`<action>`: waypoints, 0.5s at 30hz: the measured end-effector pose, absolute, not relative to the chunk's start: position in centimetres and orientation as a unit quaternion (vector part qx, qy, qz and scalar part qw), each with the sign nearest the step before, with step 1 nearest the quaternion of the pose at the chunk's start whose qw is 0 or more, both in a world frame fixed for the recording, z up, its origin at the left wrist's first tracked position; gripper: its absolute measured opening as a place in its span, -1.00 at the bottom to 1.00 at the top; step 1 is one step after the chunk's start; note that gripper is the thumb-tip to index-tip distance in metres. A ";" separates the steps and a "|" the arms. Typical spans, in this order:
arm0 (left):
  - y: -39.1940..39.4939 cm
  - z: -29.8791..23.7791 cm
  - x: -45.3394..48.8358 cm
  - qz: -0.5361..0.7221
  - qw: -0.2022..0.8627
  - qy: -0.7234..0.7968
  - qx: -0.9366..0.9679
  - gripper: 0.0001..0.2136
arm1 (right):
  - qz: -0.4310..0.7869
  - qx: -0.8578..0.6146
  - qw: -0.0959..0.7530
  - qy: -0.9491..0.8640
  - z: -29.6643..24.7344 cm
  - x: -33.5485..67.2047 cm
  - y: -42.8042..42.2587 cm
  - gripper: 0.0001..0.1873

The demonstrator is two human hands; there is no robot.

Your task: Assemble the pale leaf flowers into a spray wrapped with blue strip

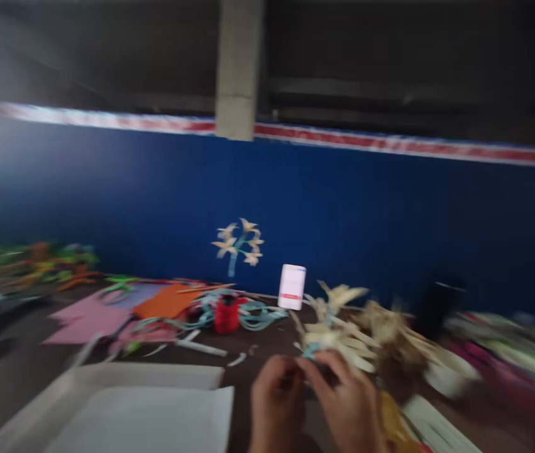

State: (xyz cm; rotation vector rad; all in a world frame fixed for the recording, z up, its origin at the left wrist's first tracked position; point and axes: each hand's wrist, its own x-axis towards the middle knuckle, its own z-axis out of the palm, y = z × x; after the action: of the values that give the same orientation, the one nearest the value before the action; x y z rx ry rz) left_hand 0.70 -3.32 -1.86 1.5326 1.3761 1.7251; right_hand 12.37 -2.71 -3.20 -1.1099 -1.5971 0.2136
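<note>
My left hand (276, 396) and my right hand (345, 396) meet at the lower middle, fingers bent and fingertips pinched together. What they pinch is blurred and mostly hidden behind the fingers. A scrap of light blue strip (311, 350) shows just above my right fingertips; whether it is held I cannot tell. Directly beyond the hands lie cream-coloured petal-like pieces (337, 333), some shaped like a flower. A light blue coil of cord or strips (258, 314) rests farther back, beside a small red container (226, 314).
White sheets (154, 415) cover the front left. Pink paper (88, 314), orange paper (168, 301) and scissors (121, 330) lie behind them. A lit phone (292, 287) stands against the blue wall (342, 214), where a cream flower spray (241, 242) shows. Dried husks (390, 327) sit right.
</note>
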 end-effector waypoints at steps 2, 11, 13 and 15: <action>-3.2 -2.1 0.8 0.618 0.278 0.471 0.565 -0.84 | 0.088 -0.497 0.522 -0.687 0.3 11.9 -2.6 -0.91; -2.7 -2.6 0.5 0.608 0.323 0.490 0.535 -0.72 | 0.126 -0.525 0.534 -0.650 1.1 11.6 -2.7 -0.84; -2.7 -2.5 0.6 0.605 0.325 0.487 0.540 -0.70 | 0.133 -0.518 0.539 -0.651 1.2 11.9 -2.5 -0.84; -2.6 -2.3 0.5 0.593 0.332 0.486 0.549 -0.70 | 0.134 -0.506 0.545 -0.656 1.3 12.2 -2.3 -0.86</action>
State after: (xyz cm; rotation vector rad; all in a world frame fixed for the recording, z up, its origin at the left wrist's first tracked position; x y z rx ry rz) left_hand 0.55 -2.58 -2.33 1.4355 1.2703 1.5506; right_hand 12.20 -2.32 1.34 -1.1997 -1.5553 0.3184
